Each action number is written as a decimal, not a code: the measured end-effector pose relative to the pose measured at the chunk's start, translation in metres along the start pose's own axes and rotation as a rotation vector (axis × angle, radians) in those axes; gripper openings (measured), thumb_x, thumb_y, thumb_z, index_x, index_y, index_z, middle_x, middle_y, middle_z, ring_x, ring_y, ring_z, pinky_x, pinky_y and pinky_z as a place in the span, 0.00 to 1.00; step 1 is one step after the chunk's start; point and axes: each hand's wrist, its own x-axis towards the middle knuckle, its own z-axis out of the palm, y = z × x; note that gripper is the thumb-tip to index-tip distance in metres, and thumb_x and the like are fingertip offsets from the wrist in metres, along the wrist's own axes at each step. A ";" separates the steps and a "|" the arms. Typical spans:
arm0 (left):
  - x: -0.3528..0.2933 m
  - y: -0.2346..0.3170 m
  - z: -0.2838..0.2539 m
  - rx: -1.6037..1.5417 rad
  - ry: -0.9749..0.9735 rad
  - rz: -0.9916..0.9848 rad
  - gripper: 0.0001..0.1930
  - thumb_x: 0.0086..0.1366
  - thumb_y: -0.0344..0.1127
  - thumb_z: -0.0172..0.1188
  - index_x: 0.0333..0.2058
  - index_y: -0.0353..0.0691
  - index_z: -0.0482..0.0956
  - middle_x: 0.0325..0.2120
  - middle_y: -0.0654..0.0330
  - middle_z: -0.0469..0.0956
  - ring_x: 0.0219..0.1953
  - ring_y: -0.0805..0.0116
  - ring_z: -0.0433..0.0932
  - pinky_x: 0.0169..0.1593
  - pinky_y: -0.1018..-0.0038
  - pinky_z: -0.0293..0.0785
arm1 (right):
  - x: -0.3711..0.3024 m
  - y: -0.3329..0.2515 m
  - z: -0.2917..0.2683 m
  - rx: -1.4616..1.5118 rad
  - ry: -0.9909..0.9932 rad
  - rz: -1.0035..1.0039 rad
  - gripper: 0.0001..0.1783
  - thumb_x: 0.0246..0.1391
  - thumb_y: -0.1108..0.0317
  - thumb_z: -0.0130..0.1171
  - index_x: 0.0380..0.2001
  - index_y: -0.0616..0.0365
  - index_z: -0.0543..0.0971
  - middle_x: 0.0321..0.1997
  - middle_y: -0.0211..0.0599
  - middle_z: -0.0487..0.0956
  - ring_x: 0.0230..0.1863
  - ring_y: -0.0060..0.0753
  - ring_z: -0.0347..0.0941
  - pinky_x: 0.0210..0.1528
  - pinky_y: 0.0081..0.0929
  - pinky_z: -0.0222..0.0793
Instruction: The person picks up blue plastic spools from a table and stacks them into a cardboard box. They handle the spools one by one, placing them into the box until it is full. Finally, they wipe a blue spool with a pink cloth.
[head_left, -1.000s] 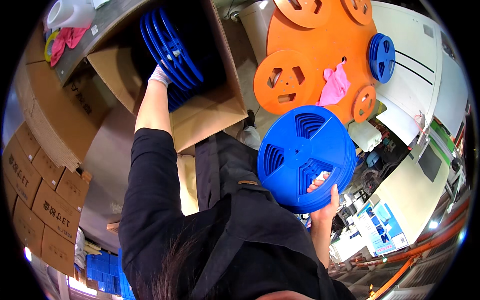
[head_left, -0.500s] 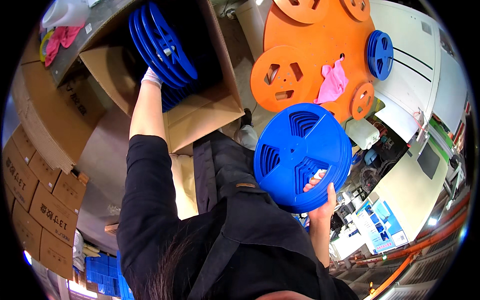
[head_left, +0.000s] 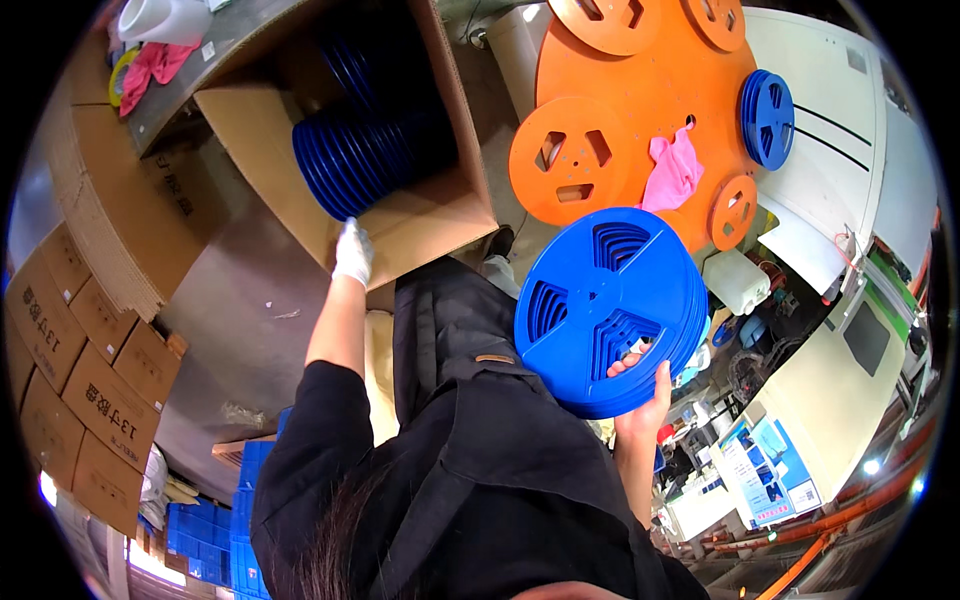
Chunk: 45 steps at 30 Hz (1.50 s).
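A stack of blue plastic reels [head_left: 575, 305] is held upright in front of my body on the right. My right hand [head_left: 645, 395] grips its lower right edge, with fingers through one of the cut-out openings. My left hand [head_left: 352, 252], in a white glove, is at the near edge of a large cardboard box [head_left: 250, 140] and holds nothing. Its fingers point toward the box, just below a row of blue reels [head_left: 350, 165] standing on edge inside. More blue reels [head_left: 350, 70] sit deeper in the box, partly lost in shadow.
Behind the held stack stands a big orange disc [head_left: 620, 90] carrying smaller orange discs, a pink cloth [head_left: 672, 170] and a small set of blue reels [head_left: 768, 120]. Stacked cartons [head_left: 75, 370] line the left side. A white jug [head_left: 738, 280] sits at right.
My left hand has let go of several blue reels, which now stand in the box, and has drawn back toward me. My right hand still holds its stack.
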 end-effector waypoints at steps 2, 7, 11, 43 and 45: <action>0.003 0.032 -0.024 1.458 -0.063 0.397 0.16 0.64 0.53 0.51 0.41 0.49 0.73 0.35 0.65 0.72 0.38 0.67 0.68 0.41 0.63 0.62 | -0.001 -0.006 0.005 -0.006 -0.007 0.004 0.23 0.63 0.46 0.45 0.44 0.56 0.69 0.31 0.36 0.74 0.33 0.35 0.72 0.40 0.35 0.71; -0.033 0.006 -0.069 2.321 -0.240 0.625 0.26 0.64 0.55 0.52 0.54 0.47 0.67 0.47 0.54 0.72 0.48 0.57 0.71 0.51 0.60 0.68 | -0.003 -0.009 0.007 0.004 -0.102 -0.077 0.25 0.62 0.42 0.43 0.42 0.55 0.68 0.27 0.32 0.70 0.30 0.31 0.69 0.36 0.31 0.68; -0.057 -0.024 -0.067 2.393 -0.374 0.486 0.31 0.66 0.53 0.51 0.63 0.48 0.57 0.62 0.46 0.60 0.64 0.46 0.59 0.65 0.56 0.53 | -0.010 -0.015 0.012 0.075 -0.207 -0.150 0.27 0.61 0.39 0.44 0.40 0.55 0.69 0.23 0.27 0.65 0.23 0.25 0.60 0.30 0.26 0.60; -0.269 -0.207 -0.236 2.159 -1.816 0.402 0.20 0.70 0.33 0.48 0.59 0.37 0.65 0.52 0.57 0.72 0.54 0.69 0.70 0.60 0.73 0.62 | -0.024 -0.086 -0.026 0.893 -1.109 -0.374 0.21 0.58 0.52 0.57 0.37 0.60 0.65 0.15 0.24 0.61 0.12 0.16 0.55 0.17 0.18 0.52; -0.279 -0.209 -0.252 2.114 -1.948 0.427 0.19 0.70 0.28 0.46 0.58 0.36 0.66 0.52 0.57 0.72 0.54 0.70 0.70 0.61 0.74 0.61 | -0.026 -0.084 -0.025 0.879 -1.100 -0.373 0.22 0.58 0.52 0.57 0.37 0.60 0.66 0.16 0.24 0.61 0.13 0.16 0.55 0.18 0.18 0.51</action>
